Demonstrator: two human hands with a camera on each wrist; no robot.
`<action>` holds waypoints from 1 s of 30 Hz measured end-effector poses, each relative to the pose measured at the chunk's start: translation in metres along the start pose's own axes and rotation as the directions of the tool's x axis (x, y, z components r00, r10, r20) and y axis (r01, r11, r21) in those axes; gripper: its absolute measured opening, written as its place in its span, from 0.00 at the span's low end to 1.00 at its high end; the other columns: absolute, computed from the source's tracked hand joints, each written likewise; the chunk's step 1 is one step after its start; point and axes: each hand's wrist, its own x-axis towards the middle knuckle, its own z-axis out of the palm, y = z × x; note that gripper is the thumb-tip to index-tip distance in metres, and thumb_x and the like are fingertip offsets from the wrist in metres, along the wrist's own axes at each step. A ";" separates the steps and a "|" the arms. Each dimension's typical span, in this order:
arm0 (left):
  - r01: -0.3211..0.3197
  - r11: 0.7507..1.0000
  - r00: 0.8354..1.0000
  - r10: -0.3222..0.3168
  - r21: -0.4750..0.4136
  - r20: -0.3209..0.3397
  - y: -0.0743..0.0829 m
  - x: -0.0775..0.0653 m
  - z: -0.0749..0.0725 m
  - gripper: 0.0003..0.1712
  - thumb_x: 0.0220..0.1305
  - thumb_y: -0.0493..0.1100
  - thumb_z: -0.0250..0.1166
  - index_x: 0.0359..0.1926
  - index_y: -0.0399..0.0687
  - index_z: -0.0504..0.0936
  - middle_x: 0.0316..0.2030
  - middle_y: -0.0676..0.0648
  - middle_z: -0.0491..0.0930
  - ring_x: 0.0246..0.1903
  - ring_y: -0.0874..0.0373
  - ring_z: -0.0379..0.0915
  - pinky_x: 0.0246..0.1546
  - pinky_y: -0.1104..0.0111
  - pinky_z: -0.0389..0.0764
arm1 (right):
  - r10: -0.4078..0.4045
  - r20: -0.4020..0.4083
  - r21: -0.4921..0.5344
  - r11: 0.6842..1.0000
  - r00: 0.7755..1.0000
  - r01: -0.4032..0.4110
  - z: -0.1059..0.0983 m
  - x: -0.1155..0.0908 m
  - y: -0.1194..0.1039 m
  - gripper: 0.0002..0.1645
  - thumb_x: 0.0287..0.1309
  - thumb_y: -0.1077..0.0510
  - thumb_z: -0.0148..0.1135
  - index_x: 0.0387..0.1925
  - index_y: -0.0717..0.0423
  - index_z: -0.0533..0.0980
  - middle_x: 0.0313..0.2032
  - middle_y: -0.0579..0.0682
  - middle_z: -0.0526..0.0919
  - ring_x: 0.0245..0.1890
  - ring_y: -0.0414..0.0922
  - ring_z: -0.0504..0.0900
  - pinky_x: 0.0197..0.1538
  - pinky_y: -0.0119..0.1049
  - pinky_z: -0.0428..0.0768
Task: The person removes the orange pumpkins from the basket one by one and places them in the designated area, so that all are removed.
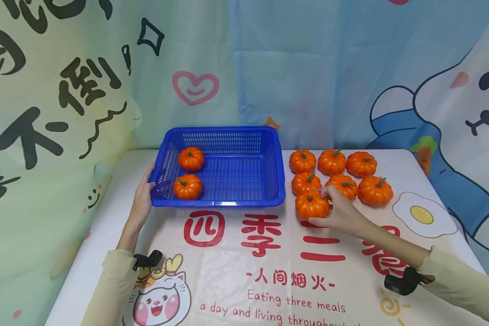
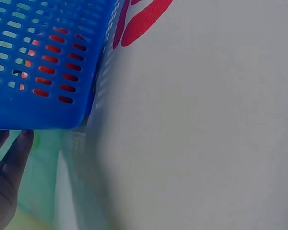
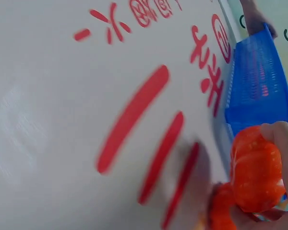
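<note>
My right hand (image 1: 342, 215) pinches a small orange toy pumpkin (image 1: 311, 205) with a green stem, thumb on the near side and fingers on the far side. In the right wrist view this pumpkin (image 3: 255, 170) appears close up beside the thumb. Several more pumpkins (image 1: 375, 191) sit in rows just behind it. A blue plastic basket (image 1: 218, 203) with slotted walls stands to the left, holding two pumpkins (image 1: 191, 159) along its left side. My left hand (image 1: 141, 199) touches the basket's left end, its fairly straight fingertips (image 2: 25, 136) at the rim in the left wrist view.
The white table (image 1: 228, 253) has a printed cover with red characters, a cartoon cat and a fried egg. A patterned curtain (image 1: 285, 68) hangs right behind the basket and along the left. Dark wrist cameras (image 1: 405, 280) are strapped over both sleeves.
</note>
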 end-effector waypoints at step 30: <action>-0.020 1.000 1.000 0.020 0.019 -0.011 -0.005 0.002 0.001 0.34 0.71 0.41 0.33 0.77 0.60 0.49 0.78 0.49 0.44 0.77 0.47 0.38 0.76 0.49 0.39 | 0.030 0.049 -0.232 0.973 0.998 -0.018 0.004 -0.006 -0.007 0.59 0.35 0.43 0.80 0.63 0.64 0.60 0.56 0.62 0.71 0.57 0.57 0.71 0.56 0.57 0.78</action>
